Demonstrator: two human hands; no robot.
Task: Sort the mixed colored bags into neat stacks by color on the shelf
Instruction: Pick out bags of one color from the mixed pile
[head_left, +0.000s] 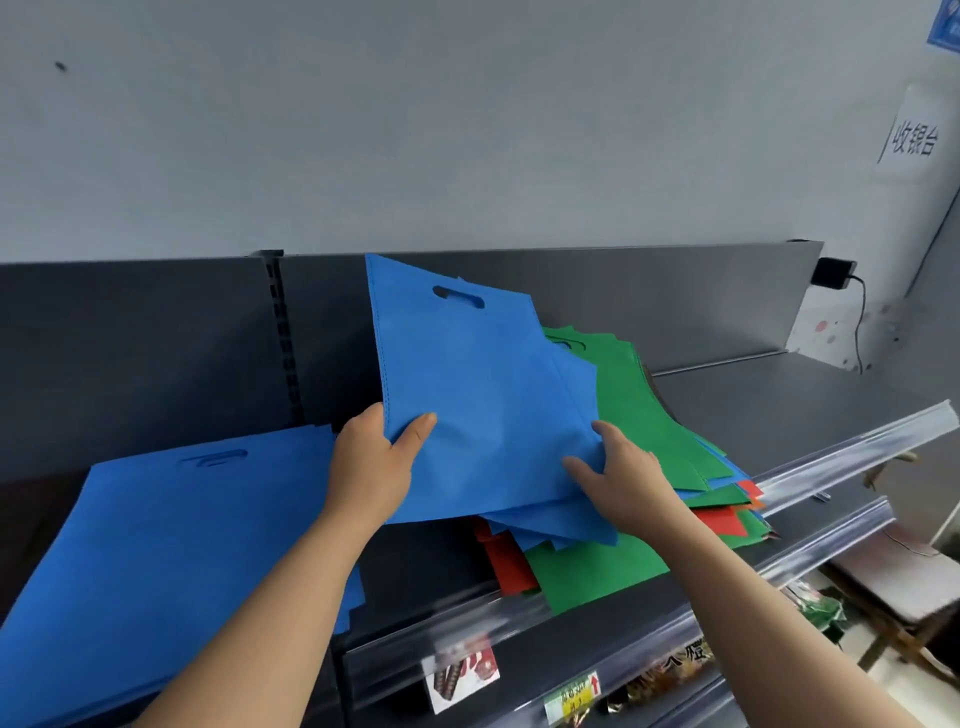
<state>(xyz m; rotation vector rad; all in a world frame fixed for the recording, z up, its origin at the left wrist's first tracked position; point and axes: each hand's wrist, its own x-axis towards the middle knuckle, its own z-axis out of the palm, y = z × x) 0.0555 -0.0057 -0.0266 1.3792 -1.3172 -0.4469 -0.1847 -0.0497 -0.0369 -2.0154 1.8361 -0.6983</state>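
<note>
Head view: a blue bag (483, 395) is held up at centre frame, its lower corners pinched by the left hand (371, 467) and right hand (623, 475). One blue stack (171, 540) is laid at lower left; the mixed pile (639, 415) of green, red and blue is judged largely unsorted.

The left grip (371, 467) and right grip (623, 478) are bare hands on bare forearms (249, 613).

Head-worn camera looks forward and down, close over the dark shelf (779, 410).
</note>
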